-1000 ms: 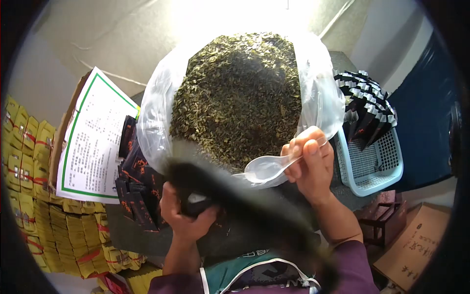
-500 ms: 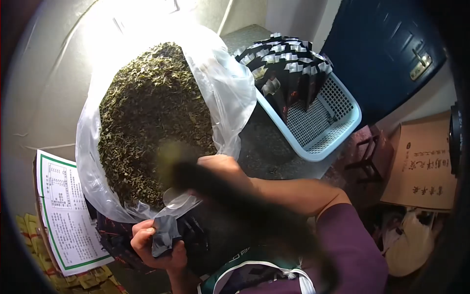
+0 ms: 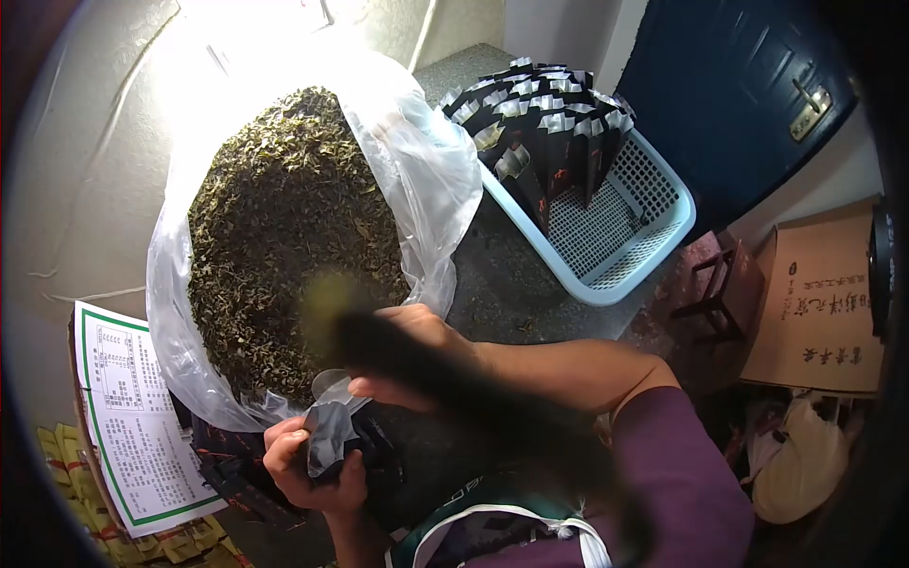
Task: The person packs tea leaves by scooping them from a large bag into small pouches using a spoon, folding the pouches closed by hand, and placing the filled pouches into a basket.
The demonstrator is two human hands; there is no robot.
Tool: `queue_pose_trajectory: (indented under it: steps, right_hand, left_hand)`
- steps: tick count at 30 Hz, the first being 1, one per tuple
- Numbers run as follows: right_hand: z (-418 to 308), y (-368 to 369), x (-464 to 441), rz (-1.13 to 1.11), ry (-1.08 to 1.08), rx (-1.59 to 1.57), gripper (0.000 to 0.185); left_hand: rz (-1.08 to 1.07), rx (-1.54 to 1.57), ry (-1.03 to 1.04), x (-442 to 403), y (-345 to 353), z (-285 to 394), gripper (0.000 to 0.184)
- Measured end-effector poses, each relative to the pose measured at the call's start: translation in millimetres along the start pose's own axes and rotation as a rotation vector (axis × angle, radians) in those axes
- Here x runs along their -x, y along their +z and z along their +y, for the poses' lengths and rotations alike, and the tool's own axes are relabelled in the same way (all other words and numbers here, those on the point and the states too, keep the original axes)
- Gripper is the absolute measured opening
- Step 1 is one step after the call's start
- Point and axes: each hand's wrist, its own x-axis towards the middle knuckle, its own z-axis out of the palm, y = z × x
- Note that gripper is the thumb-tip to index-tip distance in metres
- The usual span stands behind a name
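My left hand (image 3: 317,478) is closed on the rim of a small dark pouch (image 3: 329,440), whose silvery-grey mouth is spread and faces up. My right hand (image 3: 426,327) is closed around a clear plastic scoop (image 3: 331,386), its rounded edge just above the pouch mouth. A dark blurred strip close to the camera hides part of this hand and what the scoop carries. In front of both hands, a large clear plastic bag (image 3: 426,161) stands wide with dried tea leaves (image 3: 284,227) filling it. More dark pouches (image 3: 237,473) lie under its near edge.
A light blue basket (image 3: 606,293) at the right holds several upright black pouches (image 3: 559,142). A printed sheet (image 3: 142,426) leans at the left above yellow packets (image 3: 180,544). Beyond the basket are a blue door (image 3: 739,85), a cardboard box (image 3: 814,303) and a small stool (image 3: 710,298).
My left hand and the pouch have shifted slightly right and up, nearer the scoop. The scoop's rounded edge now meets the pouch mouth more closely. The view has moved slightly.
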Motion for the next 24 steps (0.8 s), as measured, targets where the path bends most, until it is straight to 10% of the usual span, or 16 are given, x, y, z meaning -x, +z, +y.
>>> queue_pose_trajectory:
  steps: [24]
  right_hand:
    - [-12.7,-18.6,-23.7,0.059,0.055,0.126,0.009]
  left_hand:
    - [-0.079,-0.043,-0.016,-3.1,-16.2,1.2,0.058]
